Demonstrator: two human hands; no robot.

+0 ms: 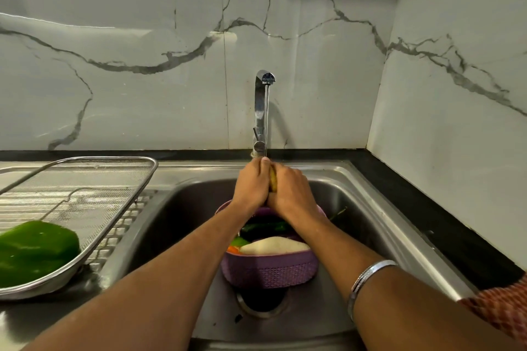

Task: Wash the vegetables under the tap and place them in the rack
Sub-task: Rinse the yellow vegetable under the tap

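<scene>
Clasping a yellowish vegetable (273, 182) upright under the tap (261, 111), both hands' fingers (263, 164) grasp it.

The person is showing two bare forearms and two bare hands, left hand (252, 182) and right hand (291, 188). The right arm is wearing thin silver bangles (368, 282) and a short red-and-white patterned sleeve (504, 310)

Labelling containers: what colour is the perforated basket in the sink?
Purple perforated plastic basket; head view.
</scene>
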